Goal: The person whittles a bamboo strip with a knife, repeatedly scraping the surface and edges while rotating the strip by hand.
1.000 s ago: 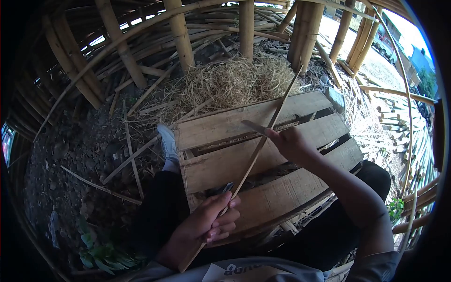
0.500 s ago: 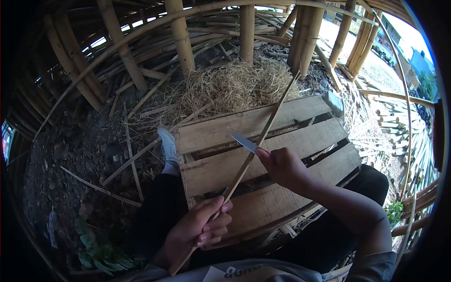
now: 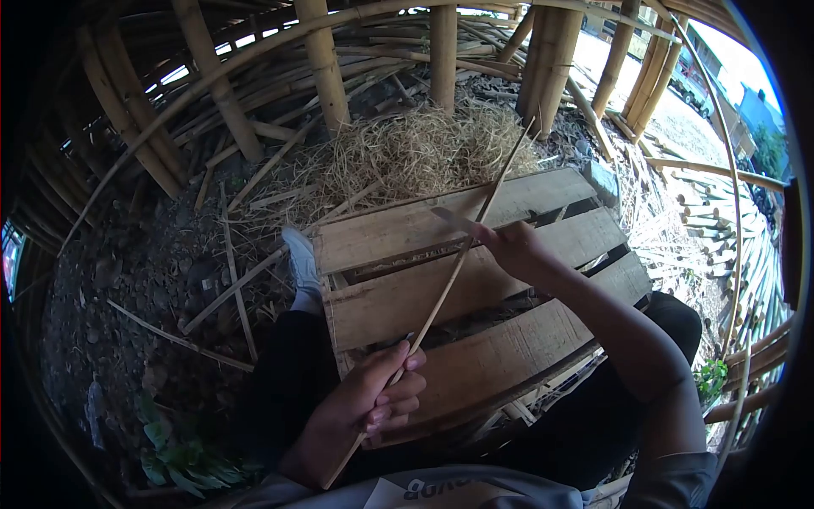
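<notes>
A long thin bamboo strip [image 3: 448, 287] runs slantwise above a slatted wooden bench [image 3: 373, 318]. Its lower part is in the closed fingers of my left hand [image 3: 373, 403], near my body. My right hand [image 3: 519, 250] is wrapped round the handle of a knife [image 3: 458, 222]. The blade points up and left, and it crosses the strip about halfway along. Whether the edge touches the strip is too blurred to tell. The handle is mostly hidden in my fist.
Behind the bench lies a heap of pale shavings [image 3: 424, 153], with upright bamboo posts [image 3: 443, 59] beyond. A shoe [image 3: 302, 259] is at the bench's left side. Cut bamboo poles [image 3: 712, 229] are stacked at the right. Loose sticks [image 3: 237, 288] lie on the ground at left.
My right hand and the knife have moved up and slightly right, farther along the strip. The strip has turned a little in my left hand and now looks narrower.
</notes>
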`<state>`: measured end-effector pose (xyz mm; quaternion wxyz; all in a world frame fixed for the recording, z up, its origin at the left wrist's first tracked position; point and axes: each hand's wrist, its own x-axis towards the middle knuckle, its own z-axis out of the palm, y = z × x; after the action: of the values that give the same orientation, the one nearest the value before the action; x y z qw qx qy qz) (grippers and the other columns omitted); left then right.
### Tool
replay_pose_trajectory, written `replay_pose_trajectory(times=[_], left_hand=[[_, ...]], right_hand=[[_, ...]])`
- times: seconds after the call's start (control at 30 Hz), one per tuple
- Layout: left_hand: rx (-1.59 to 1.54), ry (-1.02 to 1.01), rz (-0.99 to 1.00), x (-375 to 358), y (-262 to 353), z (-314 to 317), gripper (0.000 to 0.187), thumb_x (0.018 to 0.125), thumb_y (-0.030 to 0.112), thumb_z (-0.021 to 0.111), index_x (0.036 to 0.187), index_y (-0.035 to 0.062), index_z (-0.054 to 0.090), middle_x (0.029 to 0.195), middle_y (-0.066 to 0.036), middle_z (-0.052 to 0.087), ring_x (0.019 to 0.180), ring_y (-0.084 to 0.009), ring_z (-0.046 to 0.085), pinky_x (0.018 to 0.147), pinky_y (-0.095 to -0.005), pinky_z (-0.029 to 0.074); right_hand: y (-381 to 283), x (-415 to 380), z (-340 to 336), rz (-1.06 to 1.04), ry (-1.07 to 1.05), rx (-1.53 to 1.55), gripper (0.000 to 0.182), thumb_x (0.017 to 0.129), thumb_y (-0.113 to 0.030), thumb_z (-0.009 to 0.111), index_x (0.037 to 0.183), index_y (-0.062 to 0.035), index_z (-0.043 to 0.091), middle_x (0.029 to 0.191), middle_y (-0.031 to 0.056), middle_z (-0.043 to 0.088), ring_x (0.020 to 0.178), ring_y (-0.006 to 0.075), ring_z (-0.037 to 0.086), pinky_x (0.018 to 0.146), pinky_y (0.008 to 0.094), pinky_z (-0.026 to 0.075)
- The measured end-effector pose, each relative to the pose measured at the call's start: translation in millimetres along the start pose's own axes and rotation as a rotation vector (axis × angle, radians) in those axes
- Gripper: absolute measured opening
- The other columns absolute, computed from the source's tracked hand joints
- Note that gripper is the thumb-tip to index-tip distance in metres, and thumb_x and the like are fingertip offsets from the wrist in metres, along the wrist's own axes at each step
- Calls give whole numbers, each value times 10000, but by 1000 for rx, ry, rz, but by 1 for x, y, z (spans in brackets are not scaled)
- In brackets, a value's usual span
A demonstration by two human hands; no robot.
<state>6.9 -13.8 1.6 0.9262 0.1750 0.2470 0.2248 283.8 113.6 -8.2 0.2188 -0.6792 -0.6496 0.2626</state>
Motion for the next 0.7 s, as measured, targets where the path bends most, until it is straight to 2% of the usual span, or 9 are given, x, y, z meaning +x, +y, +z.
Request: replay_pose_trajectory(times=[0.07,0.17,0.2,0.3,0.4,0.47,0.53,0.67,0.7], left_hand=[[8,-6,11,0,2,0,309,1046,380,258,922,130,390,497,54,310,315,-30,310,256,-169,287],[48,23,-3,-2,3,1,308,1047,377,249,925,130,388,498,54,314,315,-30,311,257,-172,293],[17,12,-2,-1,3,0,307,1047,374,250,922,130,390,496,54,313,314,-30,311,257,-171,293],[-19,-21,8,2,0,-1,306,1048,370,254,919,129,391,491,55,311,314,-31,311,257,-171,294],[18,-20,22,-6,4,1,307,1047,371,259,918,127,392,487,57,307,314,-30,313,257,-171,295],[62,2,15,-12,5,5,308,1047,372,261,917,127,393,485,57,305,315,-30,314,258,-171,297],[73,40,19,-11,3,9,308,1046,371,266,915,124,395,486,55,308,315,-29,314,258,-169,295],[25,26,25,-2,3,3,308,1046,373,272,914,123,395,486,55,309,315,-31,312,258,-168,288],[31,22,18,-6,4,2,306,1045,374,273,917,123,392,485,55,309,314,-32,311,257,-169,286]], right_hand=[[-19,-26,11,-21,17,35,645,952,-507,515,607,36,566,460,154,474,441,171,411,460,383,402],[-32,-55,22,-346,-100,-15,609,960,-450,537,608,47,557,457,161,429,441,152,366,431,385,373],[-27,-48,16,-341,-96,-12,609,960,-450,537,608,47,557,457,161,429,441,152,366,431,385,373],[-16,-13,-9,-41,58,20,571,948,-414,566,613,48,571,487,211,469,409,273,435,451,418,397],[-21,-40,14,-188,113,-26,597,943,-451,563,615,48,577,459,169,436,420,186,450,445,403,389],[-27,-45,13,-156,121,16,616,941,-470,556,609,48,576,454,163,445,431,183,447,457,405,394],[-23,-30,2,-50,-47,-42,612,946,-460,547,606,47,580,485,210,502,432,267,495,485,432,413],[-9,-12,8,-26,0,83,619,946,-465,544,599,46,586,494,211,516,435,273,496,496,432,421],[-21,-30,11,-91,-13,40,632,939,-481,549,589,44,579,475,178,493,439,221,475,482,413,414]])
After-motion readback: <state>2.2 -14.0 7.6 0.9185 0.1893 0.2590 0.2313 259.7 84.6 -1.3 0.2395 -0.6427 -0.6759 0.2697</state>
